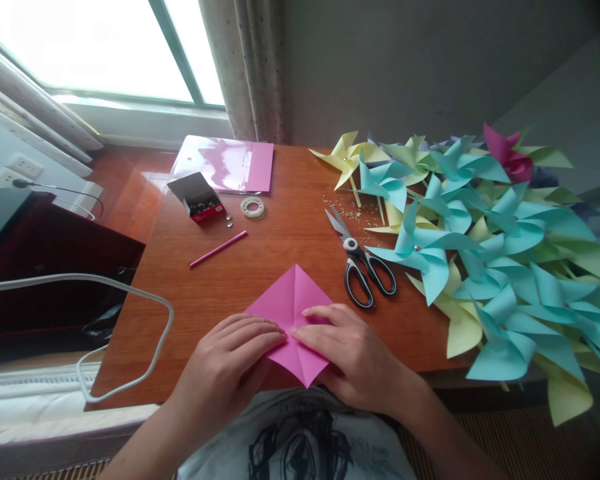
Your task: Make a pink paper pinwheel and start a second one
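Paper [286, 301], pink and folded to a square, lies at the near edge of the surface [280, 233]. My left hand [230, 353] and right hand [353, 353] press flat on it, fingertips meeting at its centre, each grip spread and clasping nothing. Scissors [363, 267] lie just right of it.
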Demonstrator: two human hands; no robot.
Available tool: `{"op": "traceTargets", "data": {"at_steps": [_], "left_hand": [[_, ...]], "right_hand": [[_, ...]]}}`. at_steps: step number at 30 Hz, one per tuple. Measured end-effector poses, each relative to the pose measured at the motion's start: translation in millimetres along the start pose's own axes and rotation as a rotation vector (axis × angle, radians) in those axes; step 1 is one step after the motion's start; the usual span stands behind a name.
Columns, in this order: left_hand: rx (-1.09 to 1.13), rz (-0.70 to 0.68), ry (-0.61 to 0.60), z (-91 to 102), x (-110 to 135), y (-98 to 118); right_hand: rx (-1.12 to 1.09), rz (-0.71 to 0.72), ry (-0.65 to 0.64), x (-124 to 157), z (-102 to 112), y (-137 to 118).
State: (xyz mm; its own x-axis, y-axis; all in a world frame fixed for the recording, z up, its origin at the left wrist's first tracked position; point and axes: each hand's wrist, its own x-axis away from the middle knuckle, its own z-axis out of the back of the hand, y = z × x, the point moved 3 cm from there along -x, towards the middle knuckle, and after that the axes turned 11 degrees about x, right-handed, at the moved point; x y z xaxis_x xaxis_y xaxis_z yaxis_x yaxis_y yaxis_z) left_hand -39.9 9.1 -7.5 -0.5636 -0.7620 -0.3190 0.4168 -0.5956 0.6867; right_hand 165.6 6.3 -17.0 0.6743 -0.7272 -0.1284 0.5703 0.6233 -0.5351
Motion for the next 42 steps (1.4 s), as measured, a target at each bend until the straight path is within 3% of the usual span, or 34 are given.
{"op": "traceTargets", "data": {"at_steps": [14,21,26,36,42], "left_hand": [[0.096,0.055,-0.052,0.3,4.8,-4.6],[0.131,0.016,-0.104,6.0,4.6,-3.3],[0.154,0.076,-0.066,7.2,3.4,-2.6],[0.091,0.278,0.059,3.8,-8.8,-7.3],[0.041,0.378,0.05,1.8,-17.7,-13.4]], "right_hand": [[-0.065,-0.058,-0.033,-5.2,2.1,0.2],[-0.059,-0.065,-0.041,-5.7,4.9,-0.4],[-0.1,-0.088,-0.044,-6.6,5.9,0.1],[-0.262,-0.389,0.169,-16.3,27.8,8.2],[-0.096,-0.463,0.052,-38.3,32.4,24.8]]}}
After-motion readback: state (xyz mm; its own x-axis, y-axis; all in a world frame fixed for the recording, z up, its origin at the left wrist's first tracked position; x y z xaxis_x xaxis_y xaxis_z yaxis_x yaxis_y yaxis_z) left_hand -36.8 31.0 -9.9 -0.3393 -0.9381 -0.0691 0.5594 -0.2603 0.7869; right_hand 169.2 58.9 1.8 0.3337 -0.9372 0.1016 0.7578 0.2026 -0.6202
